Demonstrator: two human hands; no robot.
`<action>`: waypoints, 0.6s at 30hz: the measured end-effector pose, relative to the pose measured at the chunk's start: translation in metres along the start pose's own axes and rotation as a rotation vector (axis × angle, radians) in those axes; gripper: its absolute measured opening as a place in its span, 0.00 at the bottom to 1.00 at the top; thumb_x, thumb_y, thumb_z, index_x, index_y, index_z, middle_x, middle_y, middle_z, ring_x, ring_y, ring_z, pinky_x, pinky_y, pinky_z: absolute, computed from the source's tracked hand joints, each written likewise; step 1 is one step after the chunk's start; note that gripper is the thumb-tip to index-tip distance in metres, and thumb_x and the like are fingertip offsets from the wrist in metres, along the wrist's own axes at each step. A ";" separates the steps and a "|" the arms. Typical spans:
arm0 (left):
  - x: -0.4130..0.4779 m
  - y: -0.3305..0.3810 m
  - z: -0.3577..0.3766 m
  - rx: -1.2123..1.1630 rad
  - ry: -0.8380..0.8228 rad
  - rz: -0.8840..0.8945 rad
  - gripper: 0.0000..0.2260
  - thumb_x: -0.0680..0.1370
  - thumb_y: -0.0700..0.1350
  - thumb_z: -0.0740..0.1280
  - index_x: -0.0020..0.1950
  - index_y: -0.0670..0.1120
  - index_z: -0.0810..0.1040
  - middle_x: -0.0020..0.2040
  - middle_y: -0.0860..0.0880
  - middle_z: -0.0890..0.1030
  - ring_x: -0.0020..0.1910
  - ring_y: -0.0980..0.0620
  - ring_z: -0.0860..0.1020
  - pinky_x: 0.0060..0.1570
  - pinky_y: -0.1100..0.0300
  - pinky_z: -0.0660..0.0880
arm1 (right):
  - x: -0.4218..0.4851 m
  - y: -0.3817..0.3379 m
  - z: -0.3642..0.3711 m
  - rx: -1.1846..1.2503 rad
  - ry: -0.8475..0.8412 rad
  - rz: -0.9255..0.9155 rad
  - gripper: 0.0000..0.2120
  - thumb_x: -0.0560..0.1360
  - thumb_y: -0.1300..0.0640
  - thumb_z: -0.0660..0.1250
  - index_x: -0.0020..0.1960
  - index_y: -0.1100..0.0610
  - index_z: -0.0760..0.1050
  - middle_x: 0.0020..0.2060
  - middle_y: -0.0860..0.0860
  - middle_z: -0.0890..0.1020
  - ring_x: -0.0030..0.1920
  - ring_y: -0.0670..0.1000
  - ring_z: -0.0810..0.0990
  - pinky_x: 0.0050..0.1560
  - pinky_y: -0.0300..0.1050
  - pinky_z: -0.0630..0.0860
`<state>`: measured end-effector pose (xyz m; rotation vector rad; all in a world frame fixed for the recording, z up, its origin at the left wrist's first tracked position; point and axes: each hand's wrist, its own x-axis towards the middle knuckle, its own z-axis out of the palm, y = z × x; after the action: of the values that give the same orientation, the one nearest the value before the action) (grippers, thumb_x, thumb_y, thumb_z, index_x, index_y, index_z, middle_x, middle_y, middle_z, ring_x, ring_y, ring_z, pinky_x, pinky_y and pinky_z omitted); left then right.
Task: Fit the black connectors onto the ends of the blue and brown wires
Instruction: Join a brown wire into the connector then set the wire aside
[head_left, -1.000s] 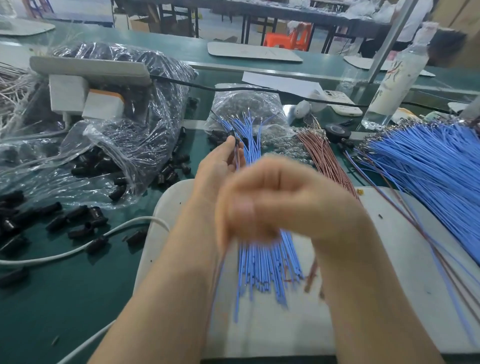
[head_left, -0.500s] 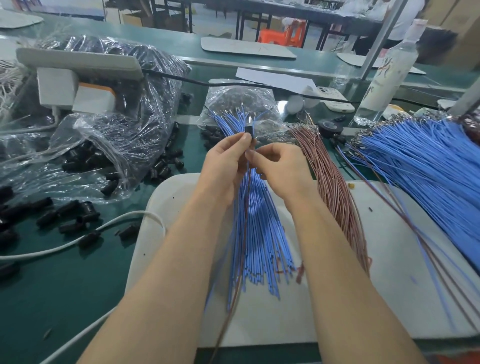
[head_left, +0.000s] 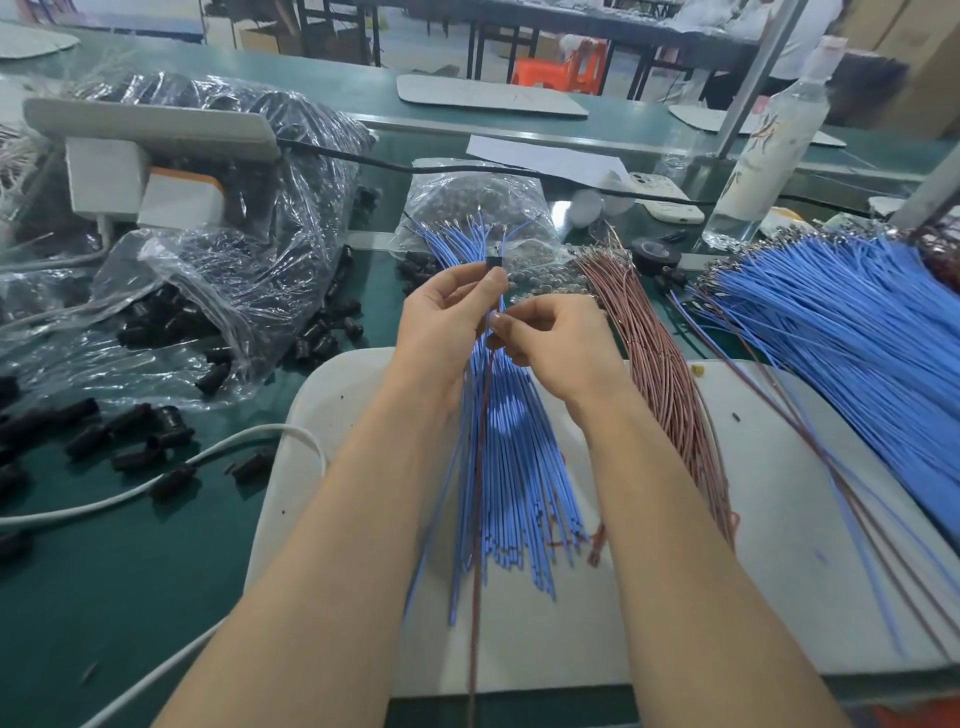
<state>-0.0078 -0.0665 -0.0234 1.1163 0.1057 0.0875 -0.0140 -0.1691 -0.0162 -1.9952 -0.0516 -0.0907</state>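
**Connector up top, brown wire nipped just below**

The left hand (head_left: 447, 317) is raised over the white board (head_left: 779, 519); thumb and forefinger curl in to pinch a small black connector (head_left: 493, 263) at their very tips, the other fingers bent loosely behind. Right beneath it sits the right hand (head_left: 558, 348) — thumb and forefinger closed tight on a thin brown wire (head_left: 474, 623) just under the connector, remaining fingers folded into the palm; the wire hangs straight down between the forearms and past the board's near edge. Whether its end is seated in the connector cannot be made out.

Under the wrists a bundle of blue wires (head_left: 519, 467) fans across the board; just beside it to the right lies a bundle of brown wires (head_left: 670, 395); further right, a big heap of blue wires (head_left: 841, 332). Over on the left of the green bench (head_left: 130, 571) — loose black connectors (head_left: 156, 431) scattered about, more packed in a clear plastic bag (head_left: 223, 270); a white cable (head_left: 218, 452) snakes between them. A clear bottle (head_left: 763, 150) stands upright at the back right.
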 end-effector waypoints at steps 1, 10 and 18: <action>0.000 0.000 0.000 0.002 -0.003 0.009 0.03 0.76 0.37 0.68 0.44 0.44 0.76 0.38 0.46 0.76 0.32 0.53 0.71 0.33 0.65 0.72 | 0.000 0.000 0.000 0.008 -0.004 0.004 0.09 0.75 0.61 0.69 0.36 0.54 0.79 0.34 0.53 0.83 0.33 0.46 0.78 0.47 0.48 0.78; 0.000 0.000 -0.001 -0.013 0.008 0.052 0.03 0.77 0.38 0.68 0.45 0.45 0.78 0.39 0.46 0.76 0.37 0.54 0.72 0.35 0.66 0.70 | -0.001 0.001 0.002 0.054 -0.041 0.023 0.06 0.75 0.63 0.68 0.40 0.58 0.78 0.36 0.56 0.83 0.33 0.45 0.80 0.42 0.38 0.78; 0.003 0.000 -0.003 -0.058 0.087 0.050 0.01 0.76 0.39 0.69 0.46 0.45 0.78 0.40 0.49 0.80 0.38 0.58 0.77 0.34 0.68 0.72 | -0.004 0.001 0.012 -0.067 -0.091 -0.002 0.07 0.74 0.58 0.70 0.38 0.55 0.76 0.38 0.56 0.84 0.43 0.57 0.82 0.54 0.57 0.77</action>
<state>-0.0048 -0.0635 -0.0252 1.0574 0.1518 0.1824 -0.0178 -0.1584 -0.0227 -2.0657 -0.1098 -0.0033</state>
